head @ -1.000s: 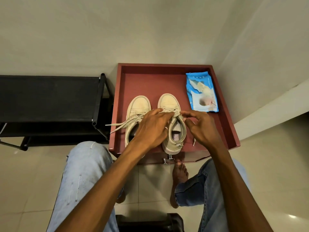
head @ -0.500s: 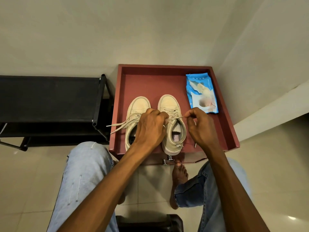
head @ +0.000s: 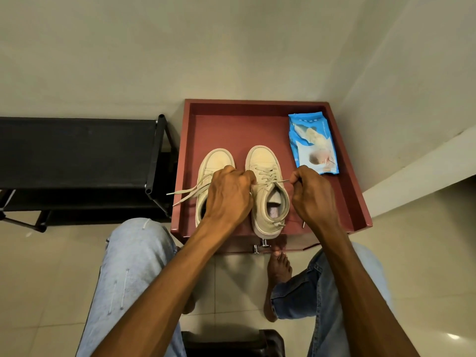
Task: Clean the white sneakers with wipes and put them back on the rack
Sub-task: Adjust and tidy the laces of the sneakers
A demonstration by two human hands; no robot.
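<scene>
Two off-white sneakers stand side by side, toes away from me, on a dark red cabinet top (head: 221,124). The left sneaker (head: 215,161) is partly hidden under my left hand (head: 229,194), and its loose laces trail to the left. My left hand is curled and grips the left end of the right sneaker's (head: 265,163) lace. My right hand (head: 311,194) pinches the other end of that lace, pulled taut to the right. A blue pack of wipes (head: 311,140) lies at the far right of the red top.
A black shoe rack (head: 77,150) stands left of the red cabinet, against the wall. My knees in jeans and a bare foot (head: 279,269) are on the tiled floor in front. A white ledge (head: 425,166) runs along the right.
Both hands have moved apart from the middle of the right sneaker, drawing its lace out tight to each side. The sneakers and wipes have stayed put.
</scene>
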